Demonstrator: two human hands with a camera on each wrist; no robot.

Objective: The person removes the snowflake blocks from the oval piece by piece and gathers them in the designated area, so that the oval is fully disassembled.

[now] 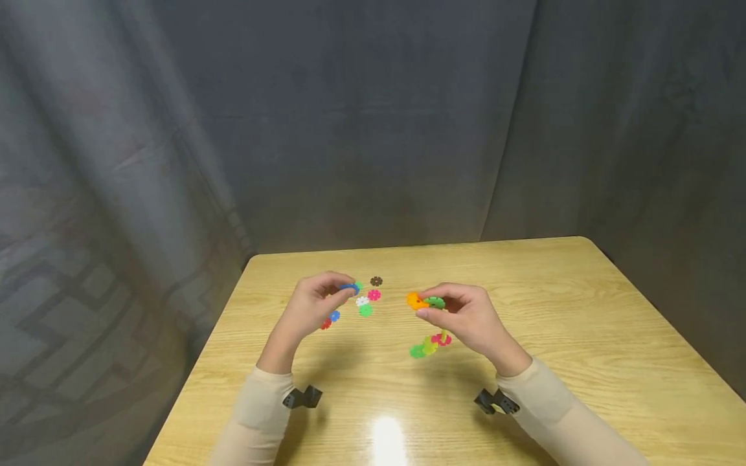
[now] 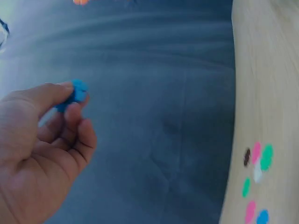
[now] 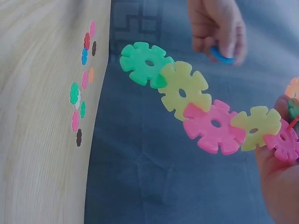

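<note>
My left hand [image 1: 340,292] is raised over the table and pinches a blue flower-shaped plastic disc [image 1: 350,287] between thumb and fingertips; the left wrist view shows the same blue disc [image 2: 75,92] at the fingertips [image 2: 70,109]. My right hand [image 1: 430,309] grips the upper end of a chain of interlocked discs [image 1: 430,343], with an orange disc [image 1: 415,301] and a green disc [image 1: 435,302] at its fingers. In the right wrist view the chain runs green [image 3: 145,63], yellow [image 3: 184,91], pink [image 3: 212,126], yellow and pink towards my palm. The hands are apart.
Several loose discs lie on the wooden table [image 1: 583,336] between and behind my hands: brown [image 1: 376,281], pink [image 1: 374,294], white [image 1: 362,301], green [image 1: 365,310], blue [image 1: 335,316], red [image 1: 325,323]. A grey curtain [image 1: 373,129] hangs behind the table.
</note>
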